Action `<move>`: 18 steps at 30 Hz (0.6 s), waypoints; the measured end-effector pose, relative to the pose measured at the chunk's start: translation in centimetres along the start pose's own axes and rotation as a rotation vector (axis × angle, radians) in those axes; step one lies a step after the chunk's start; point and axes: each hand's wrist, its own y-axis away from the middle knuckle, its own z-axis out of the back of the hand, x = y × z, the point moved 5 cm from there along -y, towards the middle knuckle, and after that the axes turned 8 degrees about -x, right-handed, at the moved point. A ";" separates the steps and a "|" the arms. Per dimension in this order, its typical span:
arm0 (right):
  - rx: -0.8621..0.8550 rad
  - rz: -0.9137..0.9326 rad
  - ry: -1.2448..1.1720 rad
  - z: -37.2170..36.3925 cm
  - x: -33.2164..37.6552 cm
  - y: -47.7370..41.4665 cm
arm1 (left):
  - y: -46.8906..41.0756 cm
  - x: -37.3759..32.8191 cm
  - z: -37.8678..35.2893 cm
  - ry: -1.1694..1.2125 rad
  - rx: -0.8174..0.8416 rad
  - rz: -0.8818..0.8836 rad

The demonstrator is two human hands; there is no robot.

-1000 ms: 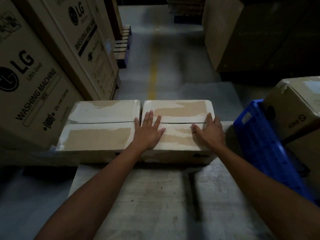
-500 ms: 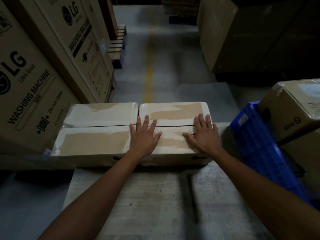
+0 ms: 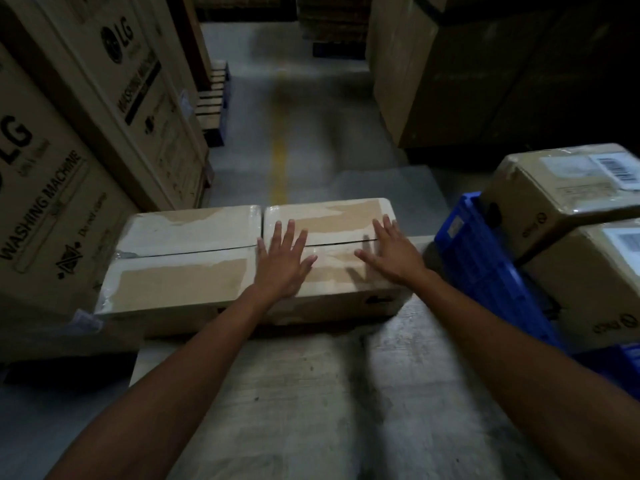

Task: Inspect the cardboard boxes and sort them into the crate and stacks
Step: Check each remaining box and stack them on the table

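Left hand (image 3: 282,261): lying flat, fingers straight and spread, gripping nothing, palm resting on the top of the taped cardboard box (image 3: 329,220) directly beneath it.

Right hand (image 3: 391,252): fingers straight and fanned out, holding nothing, stretching over the same box top near its outer edge; whether the palm is touching cannot be told.

Second taped box (image 3: 180,265): sitting just outside the left hand, touching the first box side by side.

Blue crate (image 3: 485,265): tilting just outside the right hand; two labelled boxes (image 3: 554,202) are stacking up beyond it.

Grey work surface (image 3: 294,393): lying under both forearms, carrying the boxes.

Washing machine cartons (image 3: 52,202): standing far outside the left hand.
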 end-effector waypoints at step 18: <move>-0.776 -0.120 -0.397 16.2 -8.0 29.0 | 13.9 -28.3 11.1 0.339 -0.417 -0.621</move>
